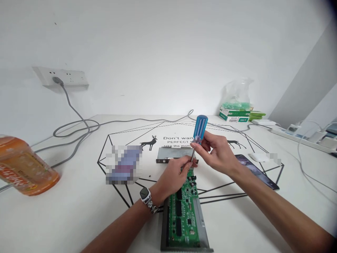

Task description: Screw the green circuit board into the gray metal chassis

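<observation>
My right hand (218, 153) grips a screwdriver with a clear blue handle (200, 129), held nearly upright with its metal shaft pointing down. My left hand (173, 179), a watch on its wrist, rests on the far end of a green circuit board (184, 214) and pinches the screwdriver's shaft near the tip. The board lies in a grey metal tray (204, 225) on the white table (79, 211). A second grey metal case part (173, 154) lies just beyond the hands.
An orange drink bottle (26, 168) lies at the left edge. Grey cables (76, 130) run from a wall socket strip (61, 77). A dark phone (256, 170) and a white mouse (259, 157) lie right; boxes and a plastic bag (237, 105) stand behind, a power strip (302, 135) far right.
</observation>
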The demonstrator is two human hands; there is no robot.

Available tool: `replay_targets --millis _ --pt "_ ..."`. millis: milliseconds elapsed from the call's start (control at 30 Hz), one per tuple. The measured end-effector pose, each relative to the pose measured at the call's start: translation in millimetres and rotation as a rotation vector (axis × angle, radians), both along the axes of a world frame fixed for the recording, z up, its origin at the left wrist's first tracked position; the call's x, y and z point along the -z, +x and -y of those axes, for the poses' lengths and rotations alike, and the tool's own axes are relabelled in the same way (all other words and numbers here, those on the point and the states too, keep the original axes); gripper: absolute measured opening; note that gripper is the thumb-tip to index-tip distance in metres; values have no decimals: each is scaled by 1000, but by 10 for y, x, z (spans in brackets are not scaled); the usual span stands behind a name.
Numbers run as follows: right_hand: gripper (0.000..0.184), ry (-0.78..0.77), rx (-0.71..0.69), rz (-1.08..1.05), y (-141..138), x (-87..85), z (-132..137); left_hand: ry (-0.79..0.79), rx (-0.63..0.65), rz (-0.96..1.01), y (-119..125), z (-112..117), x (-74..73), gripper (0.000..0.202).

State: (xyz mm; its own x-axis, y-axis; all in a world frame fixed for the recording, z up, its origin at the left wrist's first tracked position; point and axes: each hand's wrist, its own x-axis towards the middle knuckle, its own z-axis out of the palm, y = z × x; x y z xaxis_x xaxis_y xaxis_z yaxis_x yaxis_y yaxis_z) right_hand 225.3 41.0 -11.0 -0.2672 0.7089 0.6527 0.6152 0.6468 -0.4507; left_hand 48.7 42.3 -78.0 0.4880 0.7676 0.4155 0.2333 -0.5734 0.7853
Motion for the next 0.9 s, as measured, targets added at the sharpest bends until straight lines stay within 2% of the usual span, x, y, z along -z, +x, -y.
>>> replay_targets --millis 100,200,300,367,467,500,567,667,767,833,900 --pt "26 1 29 -27 -28 39 26 8 -7 -13 13 4 4 29" --pt "24 -79 13 -77 -48 96 39 45 -24 -64 18 30 -15 26" --pt "24 -165 -48 -195 -59 71 77 129 -182 -142 -51 117 -86 31" --pt "23 -151 -63 -332 -36 -15 130 158 -315 -249 -164 222 -155 36" --pt "25 -115 41 -495 94 -132 234 96 -446 -547 -393 432 -224 24" --pt "29 -143 104 -488 160 -129 266 37 -474 -659 -462 504 -224 30" --pt "38 -281 256 -305 300 -20 317 -47 -509 -816 -556 624 -190 38" --pt "42 -413 436 152 457 333 366 -65 -494 -875 -561 680 -118 35" --pt "37 -494 493 439 513 641 435 -53 -485 -881 -474 585 -107 29" --pt "39 -528 491 532 512 709 497 -61 -461 -879 -420 496 -125 28" --pt "44 -532 501 586 487 667 536 -76 -448 -863 -390 433 -135 29"
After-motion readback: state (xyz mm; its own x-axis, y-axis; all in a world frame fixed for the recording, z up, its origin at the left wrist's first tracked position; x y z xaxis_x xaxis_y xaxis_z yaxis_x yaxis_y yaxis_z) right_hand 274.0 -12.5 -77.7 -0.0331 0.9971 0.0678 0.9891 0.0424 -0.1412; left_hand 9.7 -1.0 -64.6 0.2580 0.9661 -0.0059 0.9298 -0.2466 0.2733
